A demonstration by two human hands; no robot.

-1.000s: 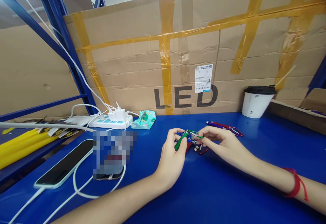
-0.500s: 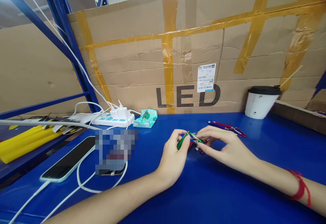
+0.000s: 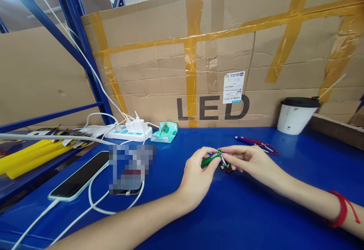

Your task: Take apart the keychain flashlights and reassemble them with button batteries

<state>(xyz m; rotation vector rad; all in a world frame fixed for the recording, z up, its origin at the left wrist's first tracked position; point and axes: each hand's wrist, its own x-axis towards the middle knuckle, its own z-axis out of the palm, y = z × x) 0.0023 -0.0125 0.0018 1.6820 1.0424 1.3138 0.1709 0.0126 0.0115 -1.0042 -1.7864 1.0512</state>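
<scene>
Holds a green tube [image 3: 209, 161] in the left hand's [image 3: 196, 183] closed fingers above the blue surface [image 3: 241, 216], aligned near-left to far-right toward the right hand [image 3: 258, 164], with fingertips close by its right end, grip hidden.

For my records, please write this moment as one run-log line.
left hand: holds green tube | right hand: at tube's right end | white cup: back right | pale-cased phone: left side

The lone head-worn camera looks forward and down, close over the left hand [image 3: 195, 180] and right hand [image 3: 257, 163], across the blue tabletop [image 3: 244, 212] toward LED-printed cardboard [image 3: 153, 79].
</scene>
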